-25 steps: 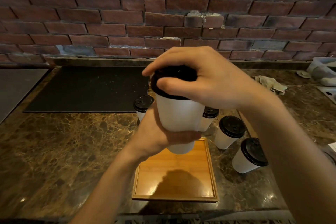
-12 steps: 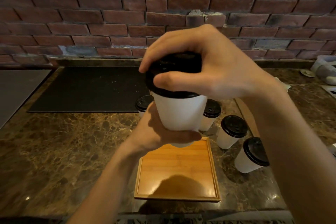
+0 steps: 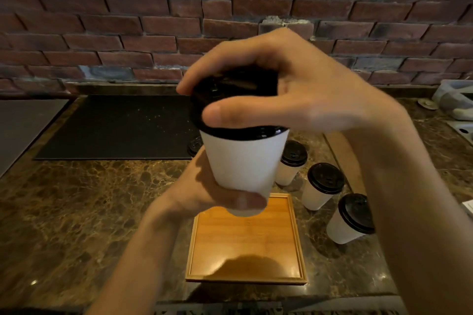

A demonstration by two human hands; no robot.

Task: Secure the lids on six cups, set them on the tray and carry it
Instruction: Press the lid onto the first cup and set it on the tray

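I hold a white paper cup [image 3: 243, 161] up in front of me, above the counter. My left hand [image 3: 202, 194] grips its lower part from the left and underneath. My right hand [image 3: 294, 94] is clamped over its black lid [image 3: 230, 89], thumb along the lid's front rim. The wooden tray [image 3: 245, 281] lies bare on the marble counter below. Three lidded white cups [image 3: 291, 163] [image 3: 321, 186] [image 3: 349, 222] stand to the tray's right. Another lidded cup [image 3: 195, 146] peeks out behind the held one.
A black mat [image 3: 115, 128] lies at the back left of the marble counter [image 3: 76, 212]. A brick wall [image 3: 128, 20] runs behind. A white container [image 3: 455, 100] and a sink edge [image 3: 460, 128] are at the far right.
The held cup has come up and closer to the camera. My right hand's grip on the lid has shifted a little.
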